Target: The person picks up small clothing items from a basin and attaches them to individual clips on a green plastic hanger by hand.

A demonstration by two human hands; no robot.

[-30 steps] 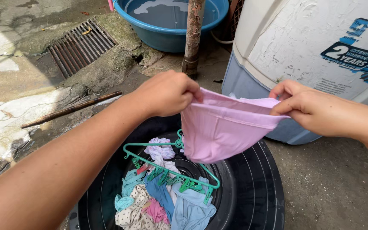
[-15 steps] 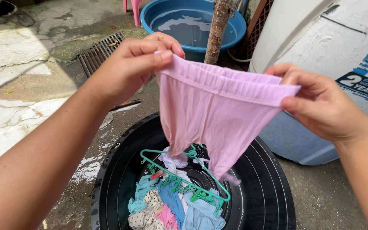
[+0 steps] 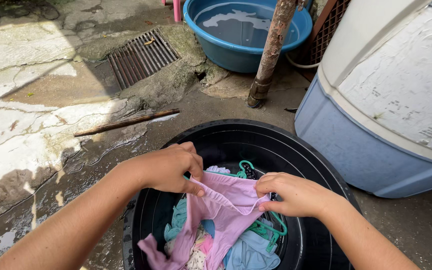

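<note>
Both hands sit low in the centre of the frame, over the black tub (image 3: 306, 165). Left hand (image 3: 168, 167) is closed in a pinch on one end of the waistband of the pink garment (image 3: 223, 207), thumb on top. Right hand (image 3: 293, 192) is curled shut on the other end, fingers folded over the band. Garment hangs slack between them and trails down to the lower left of the frame, its tail draped over the wet laundry pile (image 3: 241, 250) inside the tub.

Change from half a second ago: garment was held high and stretched flat at chest level, well above the tub; now both hands are down at tub-rim height and the cloth is bunched and sagging, touching the pile. The view also tilts further down. Judgement: the spread-out look at the piece is over and it is being brought down to the green clip hanger (image 3: 266, 227), which lies on the clothes just beside the right hand, partly covered by the garment.

Around it: blue water basin (image 3: 226, 50) at top centre, rusty pole (image 3: 271, 55) in front of it, drain grate (image 3: 141, 55) upper left, stick (image 3: 126, 122) on wet concrete at left, white and blue washing machine (image 3: 376, 125) at right.
</note>
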